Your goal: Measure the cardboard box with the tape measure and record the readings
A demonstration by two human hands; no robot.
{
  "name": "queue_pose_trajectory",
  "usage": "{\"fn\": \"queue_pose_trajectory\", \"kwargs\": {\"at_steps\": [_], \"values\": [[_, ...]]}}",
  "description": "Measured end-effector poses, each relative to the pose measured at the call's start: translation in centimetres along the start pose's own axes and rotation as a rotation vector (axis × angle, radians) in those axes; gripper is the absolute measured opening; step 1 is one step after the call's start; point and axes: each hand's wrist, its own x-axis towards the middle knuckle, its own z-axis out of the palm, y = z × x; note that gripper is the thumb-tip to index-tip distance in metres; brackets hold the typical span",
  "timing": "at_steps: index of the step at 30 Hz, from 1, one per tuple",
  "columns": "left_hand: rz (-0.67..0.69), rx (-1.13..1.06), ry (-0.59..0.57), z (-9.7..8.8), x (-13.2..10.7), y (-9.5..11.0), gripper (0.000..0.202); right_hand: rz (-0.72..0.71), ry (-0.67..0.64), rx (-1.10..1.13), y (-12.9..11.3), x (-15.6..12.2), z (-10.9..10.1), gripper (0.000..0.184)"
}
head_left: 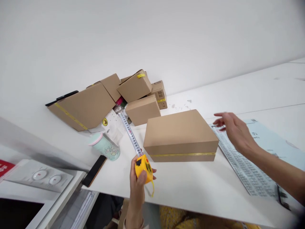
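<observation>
My left hand (138, 178) is wrapped around a yellow tape measure (144, 169) above the front of the table. Its white blade (130, 133) runs out away from me toward the stacked boxes, numbers facing up. Right of the blade lies a closed cardboard box (179, 135) with yellow tape along its front side. My right hand (234, 130) hovers past the box's right end, holding nothing, fingers apart and bent, with the index finger pointing left. Beneath that hand is a light blue printed sheet (257, 156).
Several cardboard boxes (135, 87) lean and stack against the wall at the back left. A mint cup (107, 148) with a pink rim stands beside a black phone-like slab (95, 170) on the left edge. A white appliance with dials (47, 176) is at lower left.
</observation>
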Motion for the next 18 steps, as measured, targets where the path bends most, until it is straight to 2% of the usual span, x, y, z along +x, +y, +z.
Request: {"fn": "queue_pose_trajectory", "kwargs": {"at_steps": [3, 6, 9, 11, 13, 16, 18], "values": [[-0.09, -0.042, -0.047, -0.6, 1.1, -1.4, 0.065, 0.014, -0.161, -0.219, 2.5, -3.4, -1.3, 0.054], [-0.086, -0.074, -0.092, -0.3, 2.0, -1.2, 0.061, -0.139, -0.236, -0.267, 2.2, -4.7, -1.6, 0.058], [-0.019, -0.102, -0.156, 0.1, 3.1, 0.7, 0.062, -0.237, -0.158, -0.254, -0.3, -3.8, -1.9, 0.059], [0.029, -0.103, -0.2, 0.5, 3.6, 2.2, 0.061, -0.211, -0.107, -0.258, -2.1, -2.4, -2.0, 0.052], [0.054, -0.074, -0.19, 1.1, 3.4, 3.4, 0.06, -0.202, -0.073, -0.255, -3.4, -1.0, -2.0, 0.045], [0.041, -0.032, -0.138, 2.3, 1.5, 3.7, 0.075, -0.299, -0.048, -0.218, -4.1, 0.2, -1.9, 0.039], [-0.076, -0.06, -0.169, 3.1, -0.5, 2.9, 0.084, -0.323, -0.097, -0.195, -4.2, 0.5, -1.8, 0.036]]}}
